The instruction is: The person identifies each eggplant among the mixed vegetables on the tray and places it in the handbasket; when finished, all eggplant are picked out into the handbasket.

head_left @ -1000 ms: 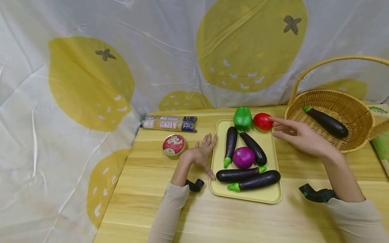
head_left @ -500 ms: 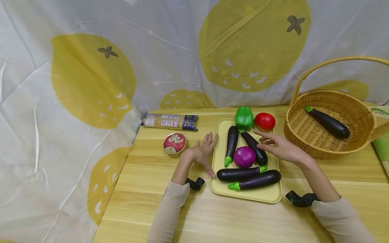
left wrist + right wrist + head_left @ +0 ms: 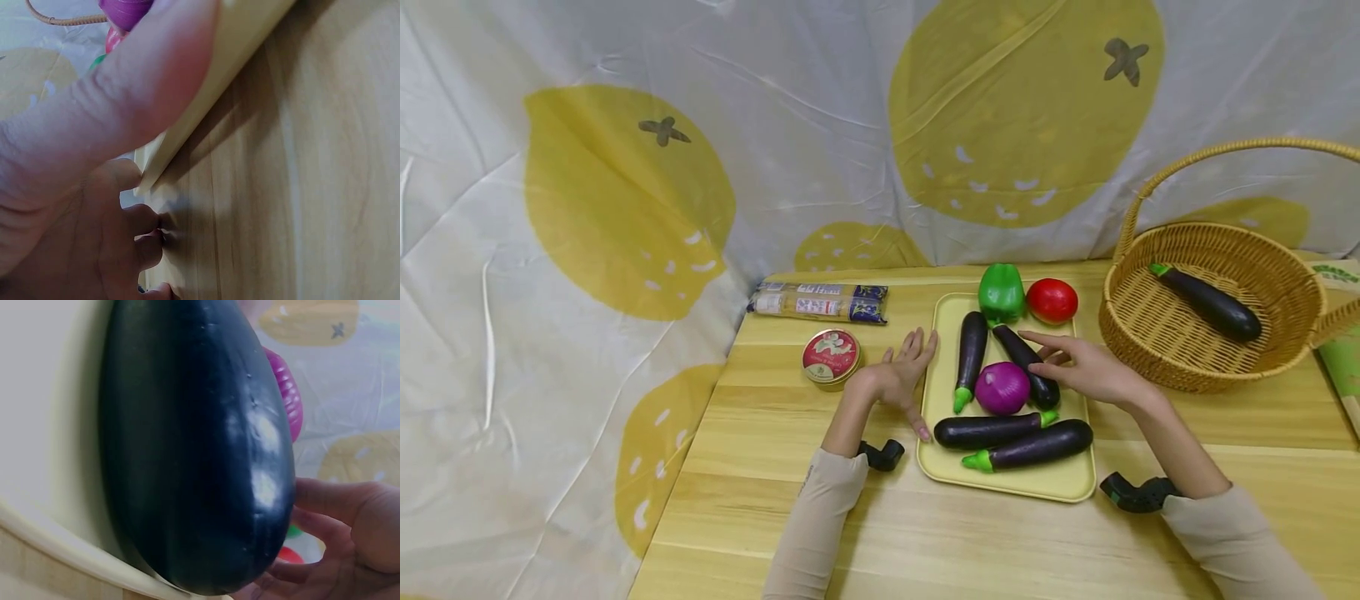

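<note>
My left hand is spread at the left side of a pale yellow tray; its thumb is at the rim and its fingertips touch the wooden table. My right hand hovers over the tray's right side, fingers loosely bent and apart, thumb and fingertips overlapping the upper right eggplant. A purple onion sits beside that eggplant. Another eggplant lies to the left, and two more eggplants lie across the front. A big dark eggplant fills the right wrist view, with the hand behind it.
At the tray's far end are a green bell pepper and a red tomato. A wicker basket holding one eggplant stands at right. A round red tin and a clear pasta packet lie at left.
My right hand has left the tomato and basket side, moving left and nearer over the upper right eggplant. In the last half second it has shifted only slightly. The left hand stays put.
</note>
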A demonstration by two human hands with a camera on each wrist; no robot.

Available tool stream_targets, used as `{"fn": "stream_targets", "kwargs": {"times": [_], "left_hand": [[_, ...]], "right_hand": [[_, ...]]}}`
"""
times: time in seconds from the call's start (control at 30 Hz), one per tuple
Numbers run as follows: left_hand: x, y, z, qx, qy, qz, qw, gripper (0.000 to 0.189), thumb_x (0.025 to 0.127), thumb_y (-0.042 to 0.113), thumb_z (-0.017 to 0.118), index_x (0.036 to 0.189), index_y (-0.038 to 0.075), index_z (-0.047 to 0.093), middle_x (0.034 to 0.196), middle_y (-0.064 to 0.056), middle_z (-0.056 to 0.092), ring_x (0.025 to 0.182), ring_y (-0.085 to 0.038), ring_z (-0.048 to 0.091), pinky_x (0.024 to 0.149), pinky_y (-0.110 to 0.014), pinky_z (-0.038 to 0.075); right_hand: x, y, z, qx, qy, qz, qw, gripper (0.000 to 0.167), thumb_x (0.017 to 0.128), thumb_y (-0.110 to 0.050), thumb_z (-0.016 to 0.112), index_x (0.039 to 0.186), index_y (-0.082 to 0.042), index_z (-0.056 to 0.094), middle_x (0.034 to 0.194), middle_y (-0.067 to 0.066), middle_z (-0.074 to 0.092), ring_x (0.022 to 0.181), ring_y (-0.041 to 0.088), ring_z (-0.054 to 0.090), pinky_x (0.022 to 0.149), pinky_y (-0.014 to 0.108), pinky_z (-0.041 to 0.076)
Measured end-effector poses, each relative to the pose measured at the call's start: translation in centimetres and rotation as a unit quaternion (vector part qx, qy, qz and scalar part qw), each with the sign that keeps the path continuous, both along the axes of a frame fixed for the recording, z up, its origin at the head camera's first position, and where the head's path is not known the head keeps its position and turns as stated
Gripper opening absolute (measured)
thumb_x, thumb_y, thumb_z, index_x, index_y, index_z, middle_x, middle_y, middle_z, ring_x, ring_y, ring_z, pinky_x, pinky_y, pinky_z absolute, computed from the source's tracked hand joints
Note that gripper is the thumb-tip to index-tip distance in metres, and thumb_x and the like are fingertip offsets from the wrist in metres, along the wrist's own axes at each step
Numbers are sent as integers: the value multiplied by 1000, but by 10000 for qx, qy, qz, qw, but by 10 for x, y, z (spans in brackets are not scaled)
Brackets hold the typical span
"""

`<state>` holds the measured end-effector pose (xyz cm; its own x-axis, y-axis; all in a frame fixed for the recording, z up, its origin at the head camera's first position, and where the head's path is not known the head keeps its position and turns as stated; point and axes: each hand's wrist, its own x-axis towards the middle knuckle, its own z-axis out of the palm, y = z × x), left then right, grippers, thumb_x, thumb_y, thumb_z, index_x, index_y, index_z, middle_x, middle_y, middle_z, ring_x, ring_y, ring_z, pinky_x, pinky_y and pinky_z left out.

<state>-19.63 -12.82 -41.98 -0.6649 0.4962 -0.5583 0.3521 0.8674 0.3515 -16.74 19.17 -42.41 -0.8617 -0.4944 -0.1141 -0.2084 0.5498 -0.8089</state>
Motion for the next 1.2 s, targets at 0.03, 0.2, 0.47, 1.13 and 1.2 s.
{"fn": "stream_targets", "kwargs": {"times": [0.03, 0.2, 0.47, 1.13, 1.2], "left_hand": [[0, 0, 0, 5, 1, -1, 10000, 158, 64, 46, 98, 164, 15, -21, 170, -16, -28, 160, -28, -24, 132, -54, -4], [1, 1, 1, 20, -2, -15, 10000, 158, 64, 46, 98, 164, 15, -21, 170, -16, -28, 160, -28, -24, 132, -54, -5], [1, 0, 0, -17, 7, -11, 10000, 158, 64, 46, 98, 164, 15, -21, 170, -16, -28, 160, -28, -25, 132, -54, -5], [0, 0, 1, 9, 20, -51, 10000, 159, 64, 46, 98, 163, 15, -22, 169, -16, -29, 159, -28, -25, 132, -54, -5], [1, -1, 1, -6, 27, -60, 10000, 158, 65, 46, 98, 164, 15, -22, 169, -17, -29, 159, -29, -25, 132, -55, -4]], "right_hand": [[0, 0, 0, 30, 5, -10, 10000, 58, 104, -19, 63, 155, 0, 44, 117, 24, 70, 110, 38, 69, 77, 34, 59], [0, -1, -1, 101, 1, -74, 9999, 55, 103, -20, 64, 153, -2, 49, 114, 22, 71, 108, 37, 69, 75, 31, 56], [0, 0, -3, 40, 32, -131, 9999, 51, 102, -18, 65, 149, -2, 54, 115, 23, 71, 108, 38, 69, 78, 32, 55], [2, 1, 4, 289, 323, -193, 9989, 50, 100, -14, 67, 147, -1, 56, 110, 23, 71, 103, 38, 72, 84, 44, 59], [3, 2, 6, 263, 296, -159, 9991, 49, 99, -14, 68, 145, -1, 58, 110, 22, 71, 103, 37, 71, 84, 42, 59]]}}
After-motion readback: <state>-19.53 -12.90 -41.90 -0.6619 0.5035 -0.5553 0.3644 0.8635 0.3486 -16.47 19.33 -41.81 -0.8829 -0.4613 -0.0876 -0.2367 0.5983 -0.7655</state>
